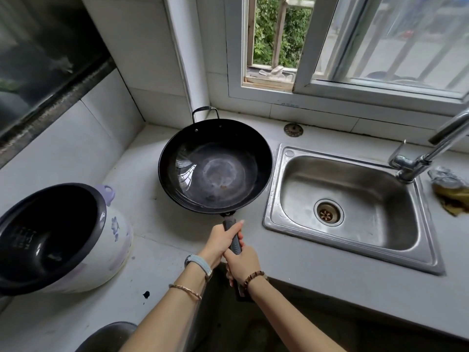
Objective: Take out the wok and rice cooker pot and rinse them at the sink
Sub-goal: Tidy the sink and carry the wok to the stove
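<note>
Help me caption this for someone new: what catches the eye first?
The black wok, centre frame over the counter, with the left hand and right hand both gripping its long handle. To its right lies the empty steel sink; at far left, a rice cooker with its dark inner pot.

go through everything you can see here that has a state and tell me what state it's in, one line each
wok: empty, held by its long handle beside the sink
left hand: grip closed on the wok handle
right hand: grip closed on the handle, lower down
rice cooker: open, dark pot inside
sink: empty, drain uncovered
faucet: no water running
window: slid partly open
</note>
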Tool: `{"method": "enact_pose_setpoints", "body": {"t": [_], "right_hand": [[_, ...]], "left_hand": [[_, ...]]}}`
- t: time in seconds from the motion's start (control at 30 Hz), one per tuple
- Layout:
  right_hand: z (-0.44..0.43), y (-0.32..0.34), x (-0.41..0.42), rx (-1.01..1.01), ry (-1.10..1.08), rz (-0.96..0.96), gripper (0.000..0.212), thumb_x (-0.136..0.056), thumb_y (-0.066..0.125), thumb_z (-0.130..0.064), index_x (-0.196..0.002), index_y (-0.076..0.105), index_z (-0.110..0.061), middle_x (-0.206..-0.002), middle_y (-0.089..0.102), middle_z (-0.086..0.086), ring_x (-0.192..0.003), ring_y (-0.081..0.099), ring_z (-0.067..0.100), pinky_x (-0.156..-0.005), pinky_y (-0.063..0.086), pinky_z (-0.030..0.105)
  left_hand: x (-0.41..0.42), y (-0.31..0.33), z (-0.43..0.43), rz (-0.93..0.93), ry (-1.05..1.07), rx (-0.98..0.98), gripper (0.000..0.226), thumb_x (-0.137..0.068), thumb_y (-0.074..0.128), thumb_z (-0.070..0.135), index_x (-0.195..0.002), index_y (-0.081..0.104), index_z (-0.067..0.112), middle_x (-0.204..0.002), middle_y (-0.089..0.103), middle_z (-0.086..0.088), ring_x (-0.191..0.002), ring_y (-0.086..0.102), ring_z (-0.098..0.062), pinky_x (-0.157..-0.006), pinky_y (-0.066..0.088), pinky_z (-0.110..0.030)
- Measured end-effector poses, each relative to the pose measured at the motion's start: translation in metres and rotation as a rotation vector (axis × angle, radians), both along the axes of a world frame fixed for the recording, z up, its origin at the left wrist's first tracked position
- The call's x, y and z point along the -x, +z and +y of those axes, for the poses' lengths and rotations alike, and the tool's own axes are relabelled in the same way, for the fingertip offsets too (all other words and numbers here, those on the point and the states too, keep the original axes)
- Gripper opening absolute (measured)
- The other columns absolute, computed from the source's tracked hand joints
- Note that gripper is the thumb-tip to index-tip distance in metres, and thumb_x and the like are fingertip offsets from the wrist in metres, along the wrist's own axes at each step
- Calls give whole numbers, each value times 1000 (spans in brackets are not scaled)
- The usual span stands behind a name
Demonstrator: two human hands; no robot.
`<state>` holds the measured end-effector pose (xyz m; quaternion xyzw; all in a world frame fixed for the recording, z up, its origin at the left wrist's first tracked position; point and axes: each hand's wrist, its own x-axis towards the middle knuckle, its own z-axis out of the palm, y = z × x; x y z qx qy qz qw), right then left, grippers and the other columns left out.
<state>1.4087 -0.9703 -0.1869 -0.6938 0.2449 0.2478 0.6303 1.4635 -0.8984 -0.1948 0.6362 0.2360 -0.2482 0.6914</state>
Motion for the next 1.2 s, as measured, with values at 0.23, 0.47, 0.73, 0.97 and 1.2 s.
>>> {"method": "enact_pose_setpoints", "body": {"t": [0.23,0.47,0.73,0.97,1.2], "right_hand": [[0,1,16,-14,0,9,22,-93,54,-24,-100,54,-4,-54,52,4,-35,47,11,-37,43,23],[-19,17,42,-17,-31,-64,16,-94,53,-23,-91,54,-8,-54,52,4,-35,48,11,-38,43,23],[-48,31,84,-47,-150,-142,15,-89,58,-24,-85,56,-11,-48,52,-2,-37,48,14,-42,40,25],[-73,37,150,-52,-229,-143,13,-88,55,-20,-84,55,-8,-44,50,-2,-35,46,16,-40,38,24],[-91,46,240,-28,-296,-131,18,-85,52,-14,-68,49,-9,-40,44,3,-31,41,20,-37,34,23]], "left_hand": [[15,7,-1,-36,-44,-20,28,-93,62,21,-72,57,3,-60,56,-7,-51,56,-16,-55,53,-29],[36,25,-21,-100,-97,-23,30,-93,61,21,-69,56,6,-57,56,-6,-49,56,-17,-52,50,-28],[75,51,-54,-172,-169,-1,28,-94,60,19,-69,55,7,-57,57,-4,-48,55,-15,-52,49,-28],[141,66,-82,-201,-257,18,26,-96,57,18,-73,55,4,-59,56,-5,-48,57,-12,-52,51,-24],[226,66,-108,-137,-230,76,26,-94,58,13,-71,53,4,-53,54,-3,-42,52,-14,-47,49,-24]]}}
